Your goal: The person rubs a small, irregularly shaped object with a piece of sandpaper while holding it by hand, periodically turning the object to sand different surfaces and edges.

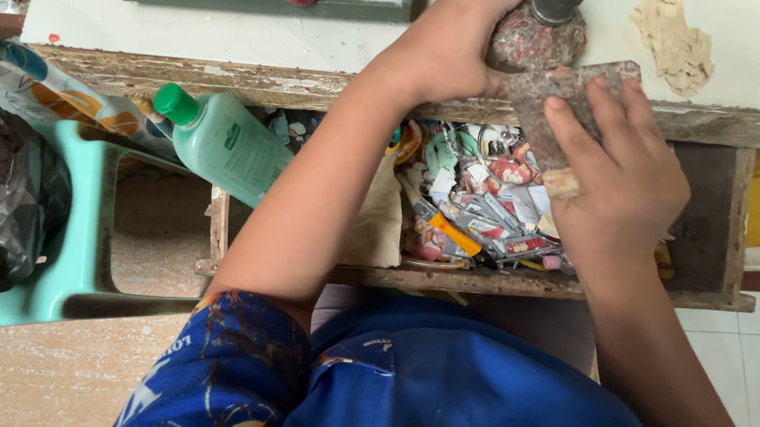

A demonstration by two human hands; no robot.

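- A pale worktop with a worn wooden front edge runs across the top of the view.
- Below it an open wooden drawer is crammed with small packets and tubes.
- A mint-green plastic chair stands on the left, a green bottle leaning beside it.
- The left hand is curled around a speckled reddish lump with a metal cap, at the worktop's edge.
- The right hand grips a flat, speckled scraper-like piece, touching the lump, over the drawer.
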